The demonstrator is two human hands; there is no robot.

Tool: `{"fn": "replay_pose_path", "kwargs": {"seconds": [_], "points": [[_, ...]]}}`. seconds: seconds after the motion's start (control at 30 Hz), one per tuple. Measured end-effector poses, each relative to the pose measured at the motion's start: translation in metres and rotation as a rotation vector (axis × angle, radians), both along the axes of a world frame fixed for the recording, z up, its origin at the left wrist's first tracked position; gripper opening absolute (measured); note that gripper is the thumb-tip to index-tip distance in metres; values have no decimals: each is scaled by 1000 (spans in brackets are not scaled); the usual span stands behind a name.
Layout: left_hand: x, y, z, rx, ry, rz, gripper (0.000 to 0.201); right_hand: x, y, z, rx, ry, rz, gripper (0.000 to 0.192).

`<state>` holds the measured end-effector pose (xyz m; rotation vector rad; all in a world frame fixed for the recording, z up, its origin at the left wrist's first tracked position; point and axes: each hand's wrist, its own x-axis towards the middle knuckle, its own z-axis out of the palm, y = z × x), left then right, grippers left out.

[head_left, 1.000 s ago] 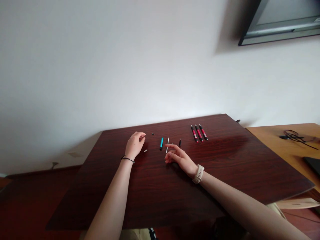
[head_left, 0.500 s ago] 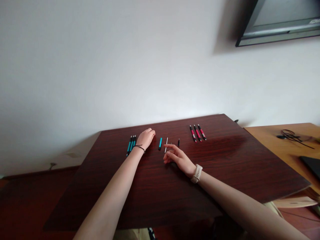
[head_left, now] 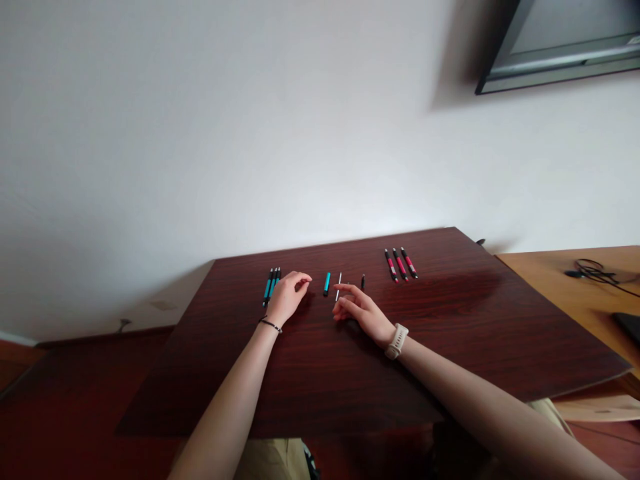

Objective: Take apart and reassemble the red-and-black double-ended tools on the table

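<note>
My left hand (head_left: 287,295) rests on the dark wooden table (head_left: 450,333) with thumb and forefinger pinched together; anything between them is too small to see. Just left of it lie three teal pens (head_left: 271,286) side by side. A short teal pen barrel (head_left: 327,283) and a thin white refill (head_left: 339,287) lie between my hands. My right hand (head_left: 361,309) lies on the table with fingers apart, its forefinger stretched out close to the refill and holding nothing. A small black pen part (head_left: 363,281) sits just beyond it.
Three red pens (head_left: 401,264) lie in a row at the table's far right. A lighter wooden table (head_left: 560,287) to the right carries a black cable (head_left: 593,272) and a dark flat device (head_left: 631,327). A screen (head_left: 565,40) hangs on the white wall.
My left hand reached to the far edge where a small black piece lay, then drew back with fingers pinched; that piece is out of sight. The three teal pens came into view. My right hand barely moved.
</note>
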<state>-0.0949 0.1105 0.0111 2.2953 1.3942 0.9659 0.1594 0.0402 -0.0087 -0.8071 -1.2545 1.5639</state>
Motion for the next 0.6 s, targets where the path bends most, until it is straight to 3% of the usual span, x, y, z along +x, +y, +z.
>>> {"fn": "replay_pose_path", "kwargs": {"seconds": [0.2,0.6], "points": [[4,-11,-6,20,36,42,10,0,-1,2,-5,12,-2,56],[2,-6,-15,55,144,40,14,0,-1,2,15,5,4,55]]}}
